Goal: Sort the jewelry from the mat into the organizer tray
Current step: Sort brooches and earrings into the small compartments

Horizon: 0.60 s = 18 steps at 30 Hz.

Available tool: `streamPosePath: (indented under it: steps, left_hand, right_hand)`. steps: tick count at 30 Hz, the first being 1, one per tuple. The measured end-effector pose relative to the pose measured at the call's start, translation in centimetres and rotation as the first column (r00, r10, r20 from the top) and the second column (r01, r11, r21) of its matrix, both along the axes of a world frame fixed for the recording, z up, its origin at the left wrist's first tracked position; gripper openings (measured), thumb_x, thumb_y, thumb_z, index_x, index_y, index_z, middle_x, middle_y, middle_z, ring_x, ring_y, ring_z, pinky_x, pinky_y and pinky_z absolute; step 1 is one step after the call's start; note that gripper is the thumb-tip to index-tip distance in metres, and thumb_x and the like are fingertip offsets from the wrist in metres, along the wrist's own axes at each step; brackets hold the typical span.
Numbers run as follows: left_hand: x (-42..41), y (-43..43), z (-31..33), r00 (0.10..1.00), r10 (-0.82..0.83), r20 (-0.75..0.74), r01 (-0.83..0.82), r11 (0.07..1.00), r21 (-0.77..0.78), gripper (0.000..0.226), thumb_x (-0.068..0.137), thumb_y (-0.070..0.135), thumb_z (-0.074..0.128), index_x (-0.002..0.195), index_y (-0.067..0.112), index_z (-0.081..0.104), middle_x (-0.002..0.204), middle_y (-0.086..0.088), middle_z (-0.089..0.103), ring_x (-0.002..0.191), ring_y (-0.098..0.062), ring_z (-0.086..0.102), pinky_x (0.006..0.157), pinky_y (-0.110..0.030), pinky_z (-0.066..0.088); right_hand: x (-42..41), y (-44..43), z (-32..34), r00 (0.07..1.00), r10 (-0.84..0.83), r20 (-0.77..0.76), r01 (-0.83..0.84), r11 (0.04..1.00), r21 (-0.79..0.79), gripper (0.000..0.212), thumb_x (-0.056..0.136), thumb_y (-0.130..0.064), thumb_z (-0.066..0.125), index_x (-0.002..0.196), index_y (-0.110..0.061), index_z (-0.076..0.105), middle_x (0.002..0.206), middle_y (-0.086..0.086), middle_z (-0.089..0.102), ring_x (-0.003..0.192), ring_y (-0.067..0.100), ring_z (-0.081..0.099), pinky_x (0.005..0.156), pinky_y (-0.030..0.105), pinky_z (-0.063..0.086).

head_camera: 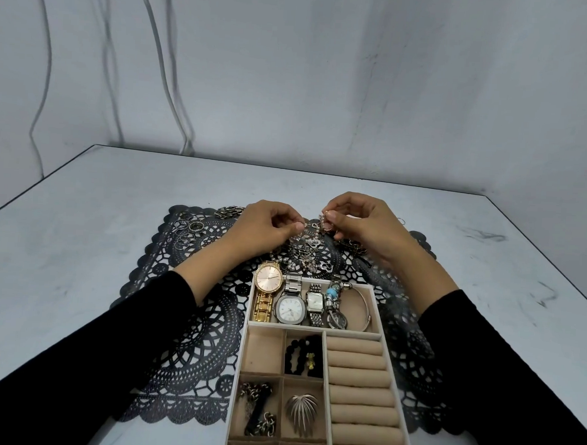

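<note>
On the far left of the black lace mat, a cluster of loose rings is seen, with a dark link bracelet just behind it. To the right, the left hand is held above the mat, thumb and forefinger pinched shut on one end of a beaded charm chain. A heap of tangled jewelry lies beneath the chain, which is stretched between the 2 hands; whether it touches the heap cannot be told. The other end of the chain is pinched by the right hand, fingers closed on it. Dark chain pieces are partly hidden under that hand. Both forearms are covered by black sleeves.

Nearer the viewer, the beige organizer tray rests on the mat. Its far compartment is filled, from the left, by a gold watch, 2 silver watches, a blue-beaded charm bracelet and a thin bangle. Below, 1 small compartment holds a black bead bracelet, another a black-and-chain piece, another a silver fan-shaped brooch. The ring rolls on the right are unoccupied.
</note>
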<state>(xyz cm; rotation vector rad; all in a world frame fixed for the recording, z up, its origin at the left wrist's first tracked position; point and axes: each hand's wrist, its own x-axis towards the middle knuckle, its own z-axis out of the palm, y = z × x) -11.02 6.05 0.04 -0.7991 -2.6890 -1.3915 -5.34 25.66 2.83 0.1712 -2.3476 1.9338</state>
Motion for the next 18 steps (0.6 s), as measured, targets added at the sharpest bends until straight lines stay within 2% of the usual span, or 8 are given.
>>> streamPosePath:
  steps: [3,6,10,15,18]
  left_hand:
    - [-0.1,-0.2,0.1,0.999,0.028,-0.023,-0.029,0.999,-0.027,0.009,0.087,0.025,0.073,0.094,0.022,0.076,0.079,0.015,0.067,0.073,0.002,0.059,0.061,0.0,0.038]
    - [-0.1,-0.4,0.2,1.0,0.012,-0.014,-0.012,1.0,-0.026,0.013,0.086,0.025,0.074,0.098,0.023,0.077,0.083,0.014,0.071,0.08,0.0,0.065,0.069,-0.004,0.043]
    - [0.0,-0.7,0.4,1.0,-0.003,0.016,0.002,1.0,0.028,0.016,0.082,0.027,0.077,0.099,0.028,0.077,0.084,0.016,0.072,0.082,0.01,0.065,0.073,0.0,0.044]
    - [0.3,-1.0,1.0,0.994,-0.023,0.105,0.007,0.988,0.155,0.019,0.08,0.023,0.079,0.099,0.024,0.078,0.084,0.009,0.076,0.075,-0.009,0.073,0.073,-0.009,0.05]
    - [0.6,-1.2,1.3,0.995,0.005,0.099,-0.02,0.989,0.147,0.021,0.08,0.024,0.08,0.101,0.024,0.078,0.09,0.008,0.076,0.081,-0.004,0.072,0.076,-0.007,0.048]
  right_hand:
    - [-0.1,0.3,-0.1,0.999,-0.042,0.009,0.042,0.999,0.007,0.007,0.086,-0.004,0.067,0.087,-0.011,0.067,0.076,0.001,0.068,0.072,0.01,0.064,0.059,0.021,0.05]
    - [-0.3,0.4,-0.3,0.996,-0.087,0.025,0.086,0.995,0.046,0.007,0.085,-0.007,0.069,0.086,-0.014,0.068,0.073,-0.004,0.069,0.068,0.008,0.061,0.057,0.021,0.048]
    - [-0.3,0.5,-0.4,0.992,-0.114,0.046,0.112,0.993,0.048,0.008,0.082,-0.007,0.071,0.085,-0.014,0.07,0.077,0.002,0.07,0.068,0.009,0.061,0.055,0.019,0.047]
    - [-0.1,0.5,-0.4,0.987,-0.15,0.064,0.146,0.987,0.06,0.01,0.077,-0.01,0.076,0.084,-0.016,0.074,0.079,0.004,0.071,0.074,0.015,0.061,0.064,0.024,0.052]
    - [0.3,0.4,-0.2,0.982,-0.173,0.075,0.169,0.984,0.058,0.011,0.075,-0.013,0.078,0.085,-0.018,0.076,0.077,0.001,0.073,0.069,0.019,0.059,0.07,0.026,0.053]
